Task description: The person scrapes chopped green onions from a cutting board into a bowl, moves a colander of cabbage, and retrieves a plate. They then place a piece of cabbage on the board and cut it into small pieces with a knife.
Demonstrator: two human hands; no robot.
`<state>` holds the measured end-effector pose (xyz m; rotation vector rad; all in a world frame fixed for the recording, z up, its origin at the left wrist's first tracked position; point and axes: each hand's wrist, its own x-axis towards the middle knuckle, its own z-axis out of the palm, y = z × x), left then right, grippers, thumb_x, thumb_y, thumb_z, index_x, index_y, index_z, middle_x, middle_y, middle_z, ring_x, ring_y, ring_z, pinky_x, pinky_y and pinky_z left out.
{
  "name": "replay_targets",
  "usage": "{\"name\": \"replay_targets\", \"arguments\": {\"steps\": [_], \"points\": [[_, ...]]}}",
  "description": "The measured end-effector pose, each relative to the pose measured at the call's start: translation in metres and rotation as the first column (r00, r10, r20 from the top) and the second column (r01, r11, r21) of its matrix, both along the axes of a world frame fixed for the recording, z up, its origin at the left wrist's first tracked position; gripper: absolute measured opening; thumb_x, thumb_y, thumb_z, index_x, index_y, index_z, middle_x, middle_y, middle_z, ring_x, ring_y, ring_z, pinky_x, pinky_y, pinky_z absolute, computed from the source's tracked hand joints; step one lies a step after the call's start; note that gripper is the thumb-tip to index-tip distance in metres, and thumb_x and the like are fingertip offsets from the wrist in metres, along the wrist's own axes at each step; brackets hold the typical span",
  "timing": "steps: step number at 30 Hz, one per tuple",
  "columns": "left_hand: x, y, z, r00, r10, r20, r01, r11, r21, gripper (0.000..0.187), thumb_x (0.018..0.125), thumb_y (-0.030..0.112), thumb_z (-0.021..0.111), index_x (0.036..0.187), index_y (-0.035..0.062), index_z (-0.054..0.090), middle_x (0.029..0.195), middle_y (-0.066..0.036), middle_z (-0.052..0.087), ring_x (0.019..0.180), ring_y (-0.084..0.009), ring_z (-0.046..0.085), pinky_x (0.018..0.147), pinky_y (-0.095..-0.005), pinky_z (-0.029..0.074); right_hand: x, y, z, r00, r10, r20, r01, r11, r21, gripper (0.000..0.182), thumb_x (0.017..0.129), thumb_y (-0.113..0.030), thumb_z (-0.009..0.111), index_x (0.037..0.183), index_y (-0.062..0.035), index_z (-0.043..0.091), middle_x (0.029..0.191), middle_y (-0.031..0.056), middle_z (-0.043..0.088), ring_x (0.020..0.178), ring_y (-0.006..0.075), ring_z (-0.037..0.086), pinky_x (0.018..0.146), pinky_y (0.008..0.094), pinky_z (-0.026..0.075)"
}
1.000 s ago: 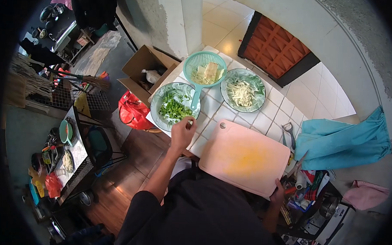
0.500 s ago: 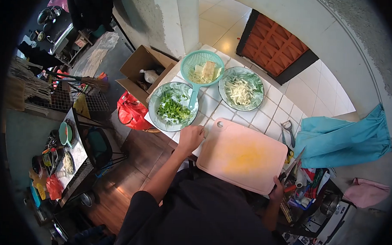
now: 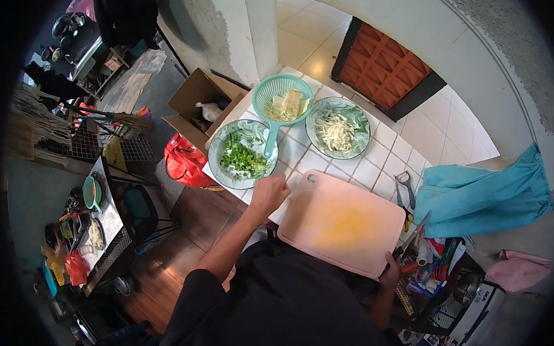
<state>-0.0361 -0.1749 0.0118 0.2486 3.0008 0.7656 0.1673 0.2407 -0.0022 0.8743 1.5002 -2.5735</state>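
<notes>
The board (image 3: 343, 223) on the desk (image 3: 373, 167) looks stiff, lightish, maybe slick — best held by opposite edges — with my left fingers (image 3: 279, 189) curled narrow beside it, right fingers (image 3: 389, 262) at its corner, grip unclear.

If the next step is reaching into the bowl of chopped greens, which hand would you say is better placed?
Probably the left: the left hand is right beside the bowl of chopped greens, whereas the right hand is across the pink cutting board.
</notes>
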Motion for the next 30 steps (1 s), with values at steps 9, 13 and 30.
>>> {"name": "replay_targets", "arguments": {"steps": [9,13,30], "points": [[-0.011,-0.105,0.030,0.782,0.483,-0.394,-0.458,0.874,0.164,0.013,0.086,0.019,0.067,0.087,0.0062,0.069,0.076,-0.013,0.068,0.069,-0.0328,0.066,0.065,-0.0430,0.051,-0.023,-0.016,0.009,0.994,0.099,0.041,-0.101,0.994,0.050,0.044,0.092,-0.010,0.063,0.133,0.0019,0.051,0.119,0.0131,0.063,0.108,0.0246,0.064,0.094,0.0381,0.050],[0.020,-0.117,0.022,0.662,0.710,-0.240,-0.672,0.704,0.230,0.019,0.090,0.025,0.066,0.091,0.0061,0.068,0.076,-0.012,0.069,0.072,-0.0314,0.068,0.066,-0.0421,0.051,-0.037,-0.026,0.022,0.978,0.180,0.109,-0.206,0.922,0.327,0.027,0.092,-0.014,0.067,0.113,0.0014,0.060,0.079,0.0005,0.061,0.061,0.0101,0.058,0.054,0.0243,0.045],[0.061,-0.130,-0.038,0.694,0.586,0.419,-0.530,0.021,0.848,0.015,0.098,0.014,0.062,0.093,0.0004,0.064,0.069,0.001,0.060,0.052,-0.0049,0.050,0.044,-0.0222,0.045,-0.076,-0.040,0.041,0.739,0.480,0.473,-0.593,0.130,0.795,0.025,0.090,-0.022,0.068,0.087,0.0019,0.063,0.067,0.0128,0.062,0.061,0.0230,0.062,0.058,0.0359,0.047]]}}
